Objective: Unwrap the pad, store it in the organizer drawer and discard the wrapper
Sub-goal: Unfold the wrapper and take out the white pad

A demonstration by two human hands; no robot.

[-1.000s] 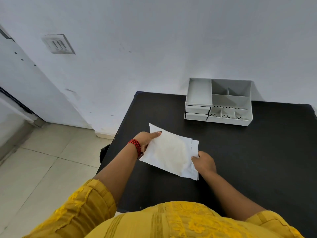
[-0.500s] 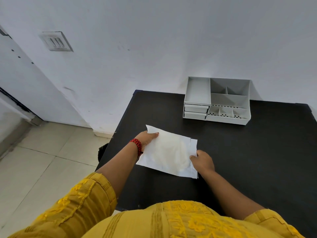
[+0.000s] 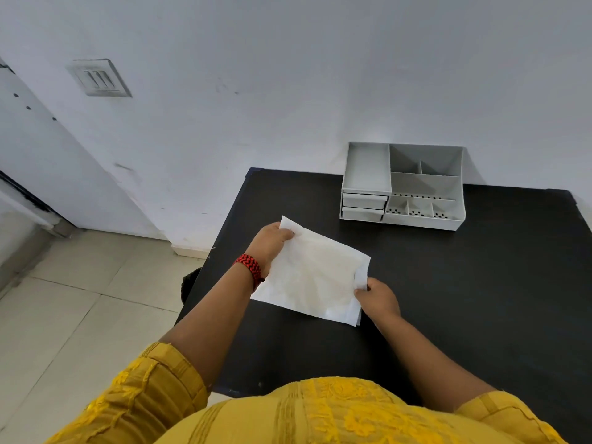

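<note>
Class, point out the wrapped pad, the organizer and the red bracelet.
wrapped pad [image 3: 312, 277], head view, centre of its white wrapper
organizer [image 3: 366, 168], head view, floor of its big left tray
red bracelet [image 3: 251, 267], head view, woven band

A plain pale wall fills the upper part of the view, evenly lit and faintly scuffed, with a switch plate mounted at upper left. A black desk stands with its far edge against this wall, its matte top dull under soft light. To the left lies a floor of large cream tiles, and a white door panel meets the wall there.
</note>
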